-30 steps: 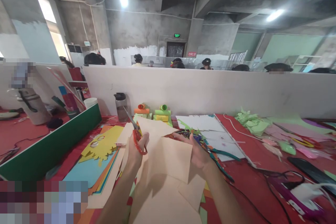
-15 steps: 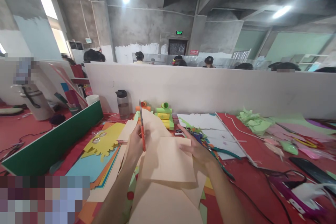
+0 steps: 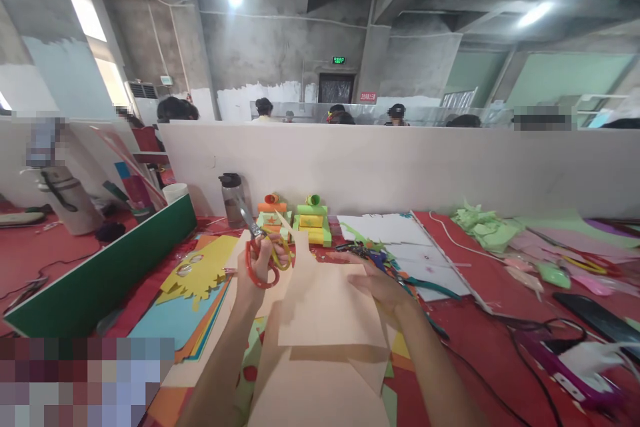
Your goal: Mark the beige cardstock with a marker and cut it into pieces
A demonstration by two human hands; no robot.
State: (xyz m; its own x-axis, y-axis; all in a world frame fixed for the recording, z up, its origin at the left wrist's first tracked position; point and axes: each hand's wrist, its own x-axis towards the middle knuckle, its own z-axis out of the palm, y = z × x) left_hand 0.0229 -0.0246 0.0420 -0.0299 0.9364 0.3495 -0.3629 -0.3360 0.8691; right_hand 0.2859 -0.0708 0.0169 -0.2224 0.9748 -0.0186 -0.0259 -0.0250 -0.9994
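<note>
My left hand [image 3: 253, 273] is closed round a pair of scissors [image 3: 254, 223] with red and yellow handles, its blades pointing up and to the left. To the right of the blades, a piece of peach paper [image 3: 330, 307] has a narrow strip with a pointed end at its top. My right hand [image 3: 383, 283] grips this piece at its right edge, with the fingers partly behind or over it. Beneath lie larger peach sheets [image 3: 320, 390] close to my body.
Behind the hands stand rolled-paper models in orange and green [image 3: 313, 221] and a dark-lidded bottle [image 3: 231, 200]. Coloured paper sheets [image 3: 175, 310] lie on the left beside a green divider [image 3: 110, 263]. Pliers [image 3: 430, 287], white sheets [image 3: 425, 253] and a purple power strip [image 3: 565, 373] are on the right.
The scissors have turned from edge-on to showing both handle loops, and tilt left. The paper has shifted slightly right, and its wide upper part now appears as a narrow strip.
</note>
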